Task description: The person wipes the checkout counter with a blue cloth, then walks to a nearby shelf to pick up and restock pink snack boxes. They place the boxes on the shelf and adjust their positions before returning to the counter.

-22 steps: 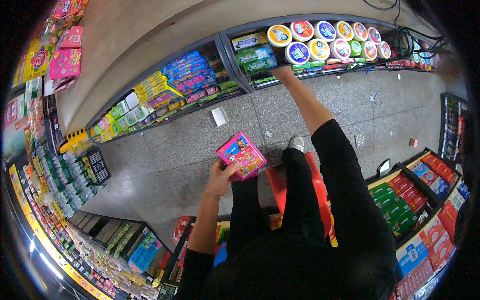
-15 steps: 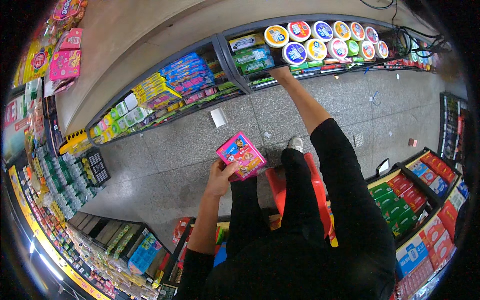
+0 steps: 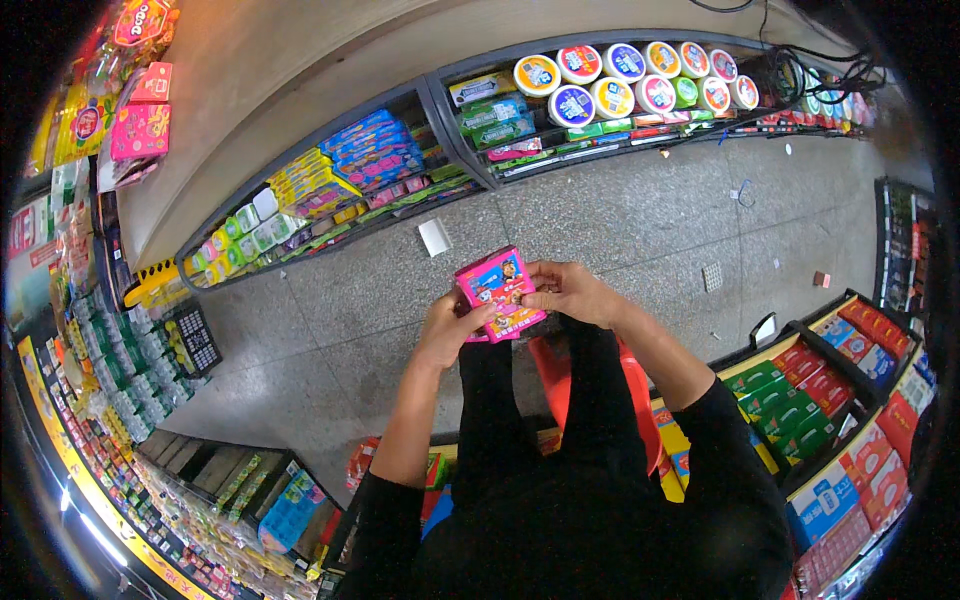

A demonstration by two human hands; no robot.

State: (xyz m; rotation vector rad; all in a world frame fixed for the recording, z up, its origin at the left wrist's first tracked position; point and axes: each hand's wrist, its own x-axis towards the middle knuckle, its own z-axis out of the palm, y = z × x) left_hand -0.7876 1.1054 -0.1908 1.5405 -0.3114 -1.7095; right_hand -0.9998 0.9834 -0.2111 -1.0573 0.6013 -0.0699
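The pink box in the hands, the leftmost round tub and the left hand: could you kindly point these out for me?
Pink box [image 3: 492, 286]: head view, on its printed face.
Leftmost round tub [image 3: 537, 75]: head view, on its lid.
Left hand [image 3: 449, 328]: head view, near the thumb's base.

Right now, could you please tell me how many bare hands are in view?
2: the left hand at the left side of the pink box, and the right hand at its right side. Some fingers are hidden behind it.
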